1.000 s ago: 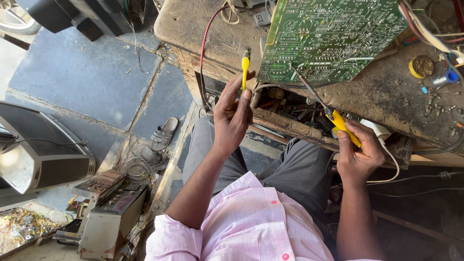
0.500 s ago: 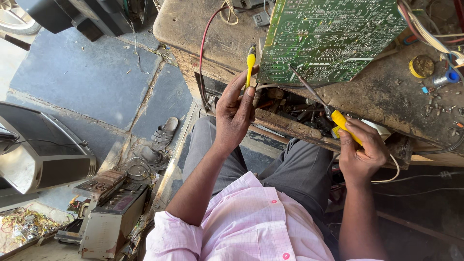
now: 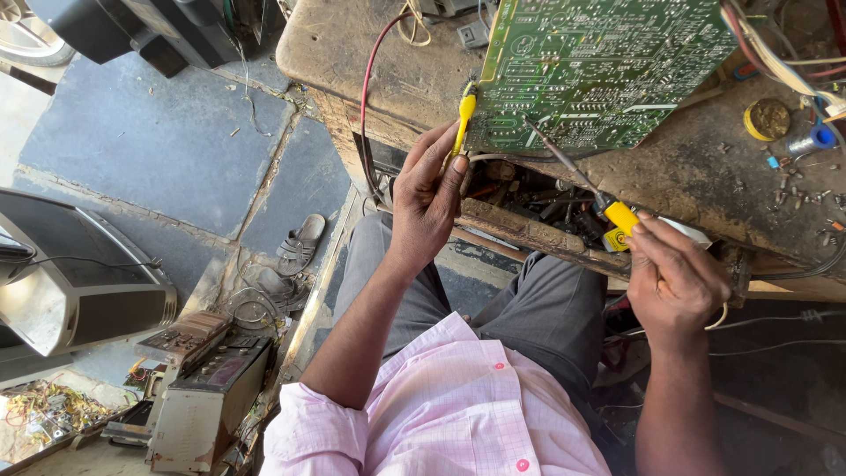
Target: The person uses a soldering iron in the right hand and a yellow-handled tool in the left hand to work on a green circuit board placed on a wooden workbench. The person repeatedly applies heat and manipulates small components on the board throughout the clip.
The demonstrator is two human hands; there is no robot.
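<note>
The left hand [image 3: 429,207] grips a yellow probe [image 3: 463,119] at the green circuit board [image 3: 599,66] propped on the surface [image 3: 705,176]; the right hand [image 3: 674,282] clasps a yellow-handled soldering iron [image 3: 577,181], its tip on the board, so work looks midway.

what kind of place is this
Most likely a small electronics repair workshop. A green circuit board leans on a worn, grimy workbench, the hands hold yellow-handled tools against it, and opened-up old sets and a television casing sit on the stone floor.
</note>
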